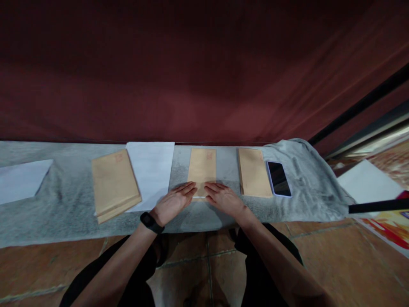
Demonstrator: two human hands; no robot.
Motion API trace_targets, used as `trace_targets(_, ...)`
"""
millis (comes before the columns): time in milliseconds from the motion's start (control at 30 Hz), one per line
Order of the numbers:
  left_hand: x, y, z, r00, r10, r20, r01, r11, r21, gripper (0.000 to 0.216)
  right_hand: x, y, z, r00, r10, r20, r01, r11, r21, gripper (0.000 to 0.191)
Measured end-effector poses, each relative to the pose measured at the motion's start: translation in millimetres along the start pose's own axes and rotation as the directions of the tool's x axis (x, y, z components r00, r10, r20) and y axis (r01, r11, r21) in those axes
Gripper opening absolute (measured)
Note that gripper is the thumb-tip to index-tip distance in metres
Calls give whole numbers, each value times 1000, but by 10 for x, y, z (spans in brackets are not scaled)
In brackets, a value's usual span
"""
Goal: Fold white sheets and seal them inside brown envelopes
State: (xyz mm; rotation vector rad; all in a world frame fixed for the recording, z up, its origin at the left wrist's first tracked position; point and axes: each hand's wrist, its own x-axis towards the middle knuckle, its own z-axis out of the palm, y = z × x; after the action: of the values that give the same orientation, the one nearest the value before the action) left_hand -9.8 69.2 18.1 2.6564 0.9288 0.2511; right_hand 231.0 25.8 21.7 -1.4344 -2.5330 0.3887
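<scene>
A brown paper envelope [202,166] with small red print lies in front of me on a grey cloth. A thin white strip shows across its near end, between my hands. My left hand [175,201], with a black band on the wrist, lies flat with its fingertips on the envelope's left near part. From the right, my right hand [225,198] rests its outstretched fingers on the same end. Neither hand is wrapped round anything. The fingers cover part of the envelope's lower edge.
Brown envelopes are stacked at left [113,183] and right [254,172]. White paper sheets [153,166] lie partly under the left stack; more white paper [22,181] is at far left. A phone [279,179] lies beside the right stack. A dark red curtain [191,85] hangs behind.
</scene>
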Motion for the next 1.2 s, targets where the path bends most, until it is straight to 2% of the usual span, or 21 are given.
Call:
trace_targets(200,-25,-1,-52,1000,20,18,-20,1000,9,38,-2,-7,-21,1000,4,-2,-4,999,49,31)
trace_targets(400,47,8,2,996,11,-84,-14,999,-35,39,33,70,65,991,98,-95,-84,987,138,35)
trace_targets(500,171,27,115,996,-22,-81,21,1000,-6,47,70,117,158,978,143,-152,-131,988,84,42)
trace_targets(700,384,91,350,999,-18,-38,23,988,151,58,64,205,323,969,146,-200,-165,983,-85,53)
trace_targets(833,379,133,408,998,28,-63,-17,985,170,63,4,232,386,966,144,-215,-176,974,-140,57)
trace_targets(967,278,156,405,997,50,-63,-40,988,152,72,-34,259,398,978,124,-167,-146,981,-126,57)
trace_targets(1067,209,154,395,995,85,-54,-77,989,128,62,-34,292,373,985,111,-133,-123,989,-81,54)
trace_targets(1200,162,141,370,994,62,-87,-54,994,95,48,-20,306,333,987,117,-115,-123,991,-46,55)
